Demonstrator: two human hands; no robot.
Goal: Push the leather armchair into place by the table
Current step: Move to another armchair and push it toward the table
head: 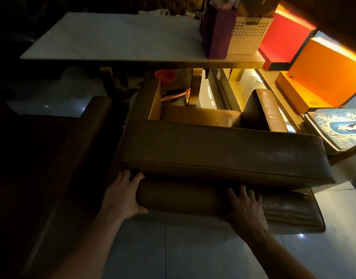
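Note:
A brown leather armchair (223,152) stands in front of me with its back toward me and its seat facing the white-topped table (116,39). The front of the chair reaches under the table's near edge. My left hand (122,195) grips the left end of the rounded roll at the bottom of the chair's back, thumb underneath. My right hand (246,208) rests on top of the same roll further right, fingers spread over it.
Another dark leather seat (72,148) stands close on the left. On the table's right end are a purple bag (219,29) and a white perforated basket (249,35). Red and orange boxes (324,77) and stacked books (338,127) crowd the right. The floor is glossy tile (193,254).

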